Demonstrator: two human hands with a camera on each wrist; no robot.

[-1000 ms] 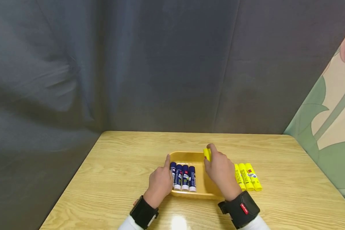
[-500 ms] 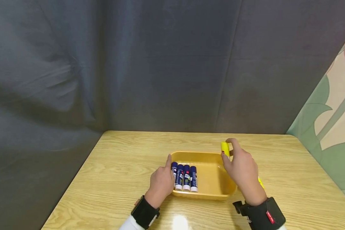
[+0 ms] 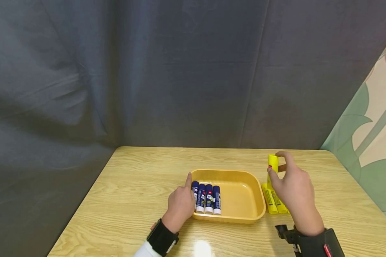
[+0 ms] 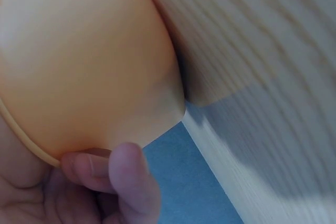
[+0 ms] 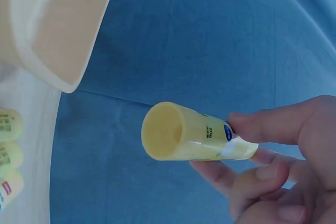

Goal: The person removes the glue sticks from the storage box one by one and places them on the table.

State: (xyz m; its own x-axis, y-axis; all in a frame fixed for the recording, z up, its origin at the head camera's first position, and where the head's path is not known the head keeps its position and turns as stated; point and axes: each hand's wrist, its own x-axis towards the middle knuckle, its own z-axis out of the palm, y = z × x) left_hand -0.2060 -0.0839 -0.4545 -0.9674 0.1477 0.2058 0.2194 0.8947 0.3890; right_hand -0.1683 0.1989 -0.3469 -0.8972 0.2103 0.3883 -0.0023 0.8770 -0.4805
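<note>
My left hand (image 3: 181,201) grips the left rim of a yellow-orange plastic tray (image 3: 228,218), its index finger stretched along the edge. In the left wrist view, curled fingers (image 4: 134,177) sit against the tray's outer wall. Several dark blue glue sticks (image 3: 209,198) with white ends lie side by side in the tray's left part. My right hand (image 3: 296,187) pinches a yellow glue stick (image 3: 273,161) between thumb and fingers, held upright to the right of the tray. The right wrist view shows the hollow end of this yellow glue stick (image 5: 207,135).
More yellow glue sticks (image 3: 270,204) lie in a row on the wooden table (image 3: 141,185) just right of the tray, partly hidden by my right hand. A dark grey cloth (image 3: 186,78) hangs behind the table. A floral-patterned surface (image 3: 373,142) stands at the right.
My right hand has carried the yellow glue stick rightward, from over the tray to above the yellow row. My left hand has stayed at the tray's rim.
</note>
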